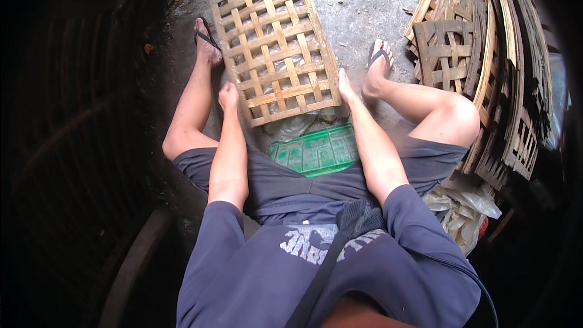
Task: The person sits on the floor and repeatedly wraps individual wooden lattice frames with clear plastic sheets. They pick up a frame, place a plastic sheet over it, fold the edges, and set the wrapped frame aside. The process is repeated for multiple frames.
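Woven bamboo lattice panel: lies flat on the concrete floor between the person's feet, open square weave, near edge facing the seated person. Left hand: closed into a loose fist against the panel's near left corner; whether the fingers pinch a strip cannot be told. Right hand: fingers extended, laid along the panel's near right corner, touching the edge, not clasped around it. Directly behind both hands, toward the body, a green plastic crate sits between the knees. Clear plastic sheeting shows beneath the panel's near edge. Well right of the right hand, stacked bamboo panels lean upright.
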Motion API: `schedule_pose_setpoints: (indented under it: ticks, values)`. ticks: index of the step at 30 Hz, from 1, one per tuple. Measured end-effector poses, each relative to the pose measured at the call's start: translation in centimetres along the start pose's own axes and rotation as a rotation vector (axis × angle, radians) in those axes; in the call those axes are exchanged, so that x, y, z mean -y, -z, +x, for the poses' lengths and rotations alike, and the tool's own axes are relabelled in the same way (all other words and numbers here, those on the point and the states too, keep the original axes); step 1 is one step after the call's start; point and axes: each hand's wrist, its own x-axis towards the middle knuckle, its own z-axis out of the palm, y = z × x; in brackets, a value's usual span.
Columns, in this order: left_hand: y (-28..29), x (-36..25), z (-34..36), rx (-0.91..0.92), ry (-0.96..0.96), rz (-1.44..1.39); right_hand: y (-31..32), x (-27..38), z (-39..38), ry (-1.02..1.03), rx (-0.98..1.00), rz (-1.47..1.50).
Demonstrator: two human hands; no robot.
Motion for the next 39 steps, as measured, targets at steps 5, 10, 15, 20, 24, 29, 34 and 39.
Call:
schedule_pose_setpoints:
  ticks: [5, 10, 15, 20, 24, 29, 34, 39]
  values:
    - [-2.2, 3.4, 0.4, -0.003, 0.193, 0.08, 0.1, 0.7, 0.6, -0.103, 0.064, -0.44]
    - [-2.1, 0.9, -0.4, 0.411, 0.498, -0.429, 0.5, 5.1, -1.5, -0.011, 0.115, -0.424]
    - [-1.5, 1.4, -0.5, 0.439, 0.492, -0.29, -0.5, 5.0, -2.2, 0.077, 0.012, -0.531]
    - [-1.1, 2.0, -0.4, 0.459, 0.534, -0.271, -0.9, 4.2, -2.0, 0.078, -0.049, -0.562]
    - [-2.1, 1.3, 0.8, 0.521, 0.538, -0.321, 0.4, 6.7, -3.6, -0.112, -0.055, -0.728]
    - [-4.8, 3.4, 6.2, 0.388, 0.364, -0.404, 0.7, 14.6, -9.5, 0.189, 0.088, -1.038]
    - [-7.5, -5.8, 7.2, 0.453, 0.235, -0.472, 7.5, 28.3, -23.3, 0.617, 0.195, -0.95]
    - [-8.6, -11.6, 2.9, 0.416, 0.156, -0.416, 17.4, 21.9, -39.4, 1.178, -0.752, -0.46]
